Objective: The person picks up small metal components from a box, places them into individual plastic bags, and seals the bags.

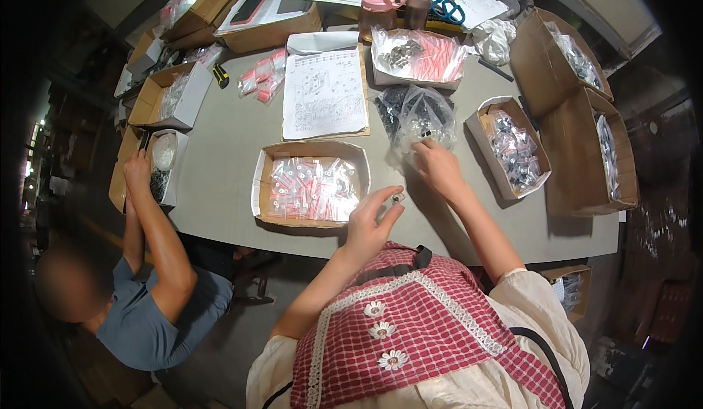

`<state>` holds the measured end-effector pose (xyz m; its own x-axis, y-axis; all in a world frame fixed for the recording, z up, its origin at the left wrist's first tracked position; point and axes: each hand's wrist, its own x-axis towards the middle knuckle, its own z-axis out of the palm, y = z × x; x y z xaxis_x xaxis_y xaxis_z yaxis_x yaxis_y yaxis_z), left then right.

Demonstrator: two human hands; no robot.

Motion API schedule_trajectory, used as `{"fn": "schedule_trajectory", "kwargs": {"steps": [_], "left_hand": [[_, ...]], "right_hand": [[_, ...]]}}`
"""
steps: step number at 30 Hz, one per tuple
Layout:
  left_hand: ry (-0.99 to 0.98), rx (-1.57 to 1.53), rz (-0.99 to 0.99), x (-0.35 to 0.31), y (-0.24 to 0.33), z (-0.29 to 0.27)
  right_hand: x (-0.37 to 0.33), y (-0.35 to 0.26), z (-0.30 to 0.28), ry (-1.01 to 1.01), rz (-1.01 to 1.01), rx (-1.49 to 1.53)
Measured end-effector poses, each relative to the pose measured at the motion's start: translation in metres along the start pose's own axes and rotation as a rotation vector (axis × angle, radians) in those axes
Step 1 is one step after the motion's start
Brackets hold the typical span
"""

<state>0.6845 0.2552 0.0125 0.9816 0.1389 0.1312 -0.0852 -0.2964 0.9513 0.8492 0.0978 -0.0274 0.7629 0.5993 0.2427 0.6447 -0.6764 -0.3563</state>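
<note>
My left hand (372, 217), in front of me near the table's front edge, holds a small clear bag (397, 198) with a dark part in it, between thumb and fingertips. Beyond it and to the right, my right hand (437, 167) reaches to the mouth of a large clear plastic bag (430, 112) of black pieces. Its fingers are bent together at the plastic; what lies between them is too small to make out. Just left of my left hand stands an open carton (263, 205) filled with small clear bags with red edges.
Paper sheets (322, 94) lie beyond the carton. A box of red-edged bags (447, 51) stands at the back, and a carton of bagged black parts (515, 149) at the right. Tall cartons (584, 160) line the right edge. A co-worker's hand (137, 171) reaches into a left-hand box.
</note>
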Motion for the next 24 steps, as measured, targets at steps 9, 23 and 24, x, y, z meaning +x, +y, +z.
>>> {"fn": "schedule_trajectory", "kwargs": {"steps": [9,23,24], "left_hand": [[0.034,0.049,0.076,0.0,0.002,-0.003],[0.002,0.026,0.2,0.003,0.006,-0.007],[-0.017,0.008,0.195,0.003,0.008,-0.009]], "right_hand": [[0.007,0.013,0.016,-0.047,-0.098,-0.046],[-0.044,-0.067,-0.088,0.001,-0.146,0.778],[-0.043,-0.065,-0.091,0.013,-0.208,0.745]]}}
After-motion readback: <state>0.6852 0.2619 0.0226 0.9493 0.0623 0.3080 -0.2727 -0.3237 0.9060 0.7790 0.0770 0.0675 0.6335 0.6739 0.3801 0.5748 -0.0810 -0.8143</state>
